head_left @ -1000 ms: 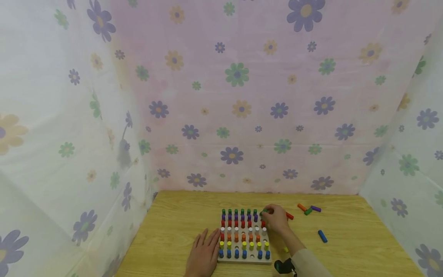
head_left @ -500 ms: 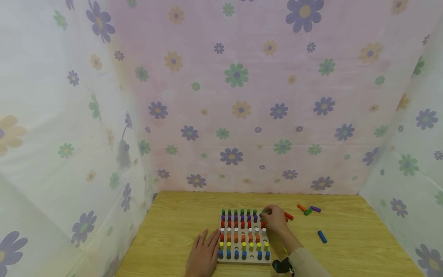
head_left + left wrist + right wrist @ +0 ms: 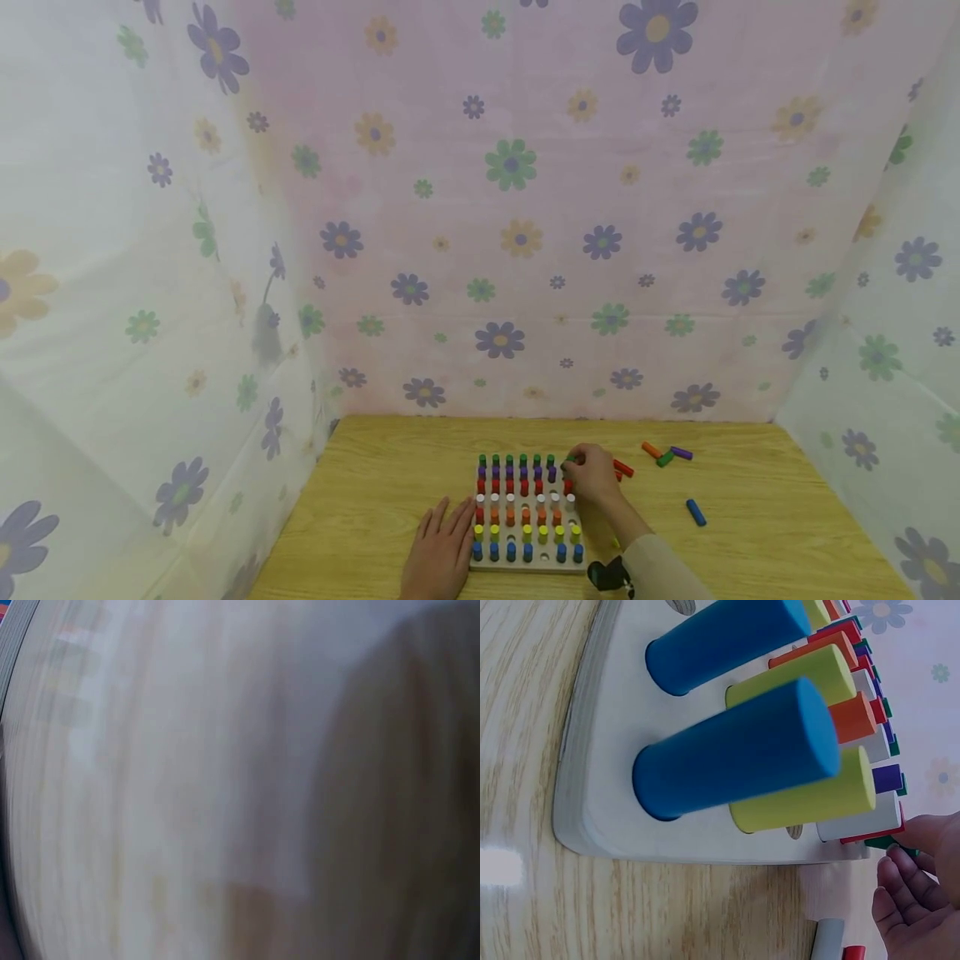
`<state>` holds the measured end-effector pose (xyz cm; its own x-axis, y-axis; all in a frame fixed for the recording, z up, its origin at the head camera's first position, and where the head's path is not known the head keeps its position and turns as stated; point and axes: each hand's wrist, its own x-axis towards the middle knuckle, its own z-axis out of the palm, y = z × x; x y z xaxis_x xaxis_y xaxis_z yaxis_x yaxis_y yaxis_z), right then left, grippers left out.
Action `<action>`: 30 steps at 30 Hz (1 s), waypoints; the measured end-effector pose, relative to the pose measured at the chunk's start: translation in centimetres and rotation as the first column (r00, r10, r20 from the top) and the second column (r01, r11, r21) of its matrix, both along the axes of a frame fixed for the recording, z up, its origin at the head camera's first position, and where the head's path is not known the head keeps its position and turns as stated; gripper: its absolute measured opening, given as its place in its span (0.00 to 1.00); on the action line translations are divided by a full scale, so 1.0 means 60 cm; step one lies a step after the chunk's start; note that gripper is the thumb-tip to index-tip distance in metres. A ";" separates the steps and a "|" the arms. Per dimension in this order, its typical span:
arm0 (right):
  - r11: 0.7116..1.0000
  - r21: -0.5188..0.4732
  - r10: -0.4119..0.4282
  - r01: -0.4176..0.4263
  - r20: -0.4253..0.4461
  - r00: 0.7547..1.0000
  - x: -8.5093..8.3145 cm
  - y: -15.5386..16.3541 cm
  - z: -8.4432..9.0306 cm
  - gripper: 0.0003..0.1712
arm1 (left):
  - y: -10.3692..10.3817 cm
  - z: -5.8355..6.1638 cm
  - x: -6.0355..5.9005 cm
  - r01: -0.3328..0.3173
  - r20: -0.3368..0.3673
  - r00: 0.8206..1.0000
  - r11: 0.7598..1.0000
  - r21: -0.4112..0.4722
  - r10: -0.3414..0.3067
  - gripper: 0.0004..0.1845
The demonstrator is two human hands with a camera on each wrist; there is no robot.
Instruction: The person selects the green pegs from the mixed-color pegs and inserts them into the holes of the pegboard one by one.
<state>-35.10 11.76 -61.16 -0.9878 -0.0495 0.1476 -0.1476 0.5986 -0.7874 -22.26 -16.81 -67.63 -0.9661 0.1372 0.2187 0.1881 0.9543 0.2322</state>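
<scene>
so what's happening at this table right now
A person is filling a wooden pegboard with coloured pegs in rows by colour. The right hand pinches a green peg at the board's far right corner. The left hand lies flat on the table beside the board. Several loose pegs lie to the right.

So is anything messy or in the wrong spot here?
A few pegs lie loose on the table instead of standing in the pegboard: an orange peg, a green peg, a purple peg and a blue peg to its right. One hole in the blue row is empty.
</scene>
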 end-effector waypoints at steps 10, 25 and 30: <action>1.000 0.001 0.005 -0.005 0.014 1.000 0.001 -0.002 0.006 0.03 | 0.001 0.007 0.004 0.009 -0.011 1.000 1.000 0.005 -0.009 0.28; 1.000 -0.012 -0.002 0.002 0.006 1.000 0.002 -0.004 0.004 0.02 | 0.001 0.003 -0.001 0.002 -0.017 1.000 1.000 0.009 -0.002 0.28; 1.000 -0.010 0.010 -0.010 -0.003 1.000 0.002 -0.003 0.004 0.02 | 0.001 0.000 -0.001 -0.003 -0.010 1.000 1.000 0.001 0.003 0.27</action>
<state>-34.96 11.56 -60.92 -0.9868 -0.0576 0.1511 -0.1558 0.5891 -0.7929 -22.34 -16.72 -67.66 -0.9642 0.1341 0.2286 0.1875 0.9548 0.2308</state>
